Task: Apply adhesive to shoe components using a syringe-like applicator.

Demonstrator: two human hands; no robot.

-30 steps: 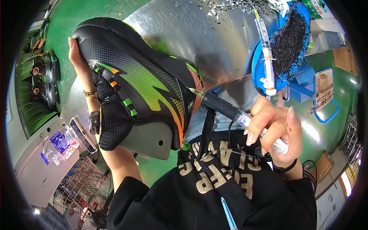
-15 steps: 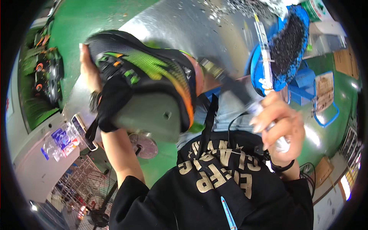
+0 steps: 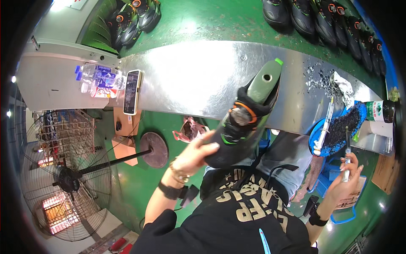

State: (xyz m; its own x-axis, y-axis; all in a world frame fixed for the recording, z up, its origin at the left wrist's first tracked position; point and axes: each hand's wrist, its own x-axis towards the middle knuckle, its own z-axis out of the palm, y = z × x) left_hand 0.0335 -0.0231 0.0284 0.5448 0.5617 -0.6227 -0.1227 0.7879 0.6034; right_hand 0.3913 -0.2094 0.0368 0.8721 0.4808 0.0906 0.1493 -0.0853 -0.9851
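Note:
My left hand grips the toe end of a black shoe with green and orange trim. A grey-green shoe last with a round hole fills its opening, and the heel points away from me over the metal table. At the right, my right hand is closed round a slim tool with a silvery handle and a dark upper part. Its tip reaches the blue dish of black crumbly material; I cannot make out its exact kind. A syringe rests across the dish's left side.
Beside the dish stand a green-and-white bottle and crumpled white paper, with dark scraps around. A phone and plastic bottles lie left. Several shoes line the far floor. A caged fan stands left.
The shoe has turned from lying sideways to heel pointing away, held by its toe. My right hand has moved right with the tool, to the blue dish. The head view has shifted.

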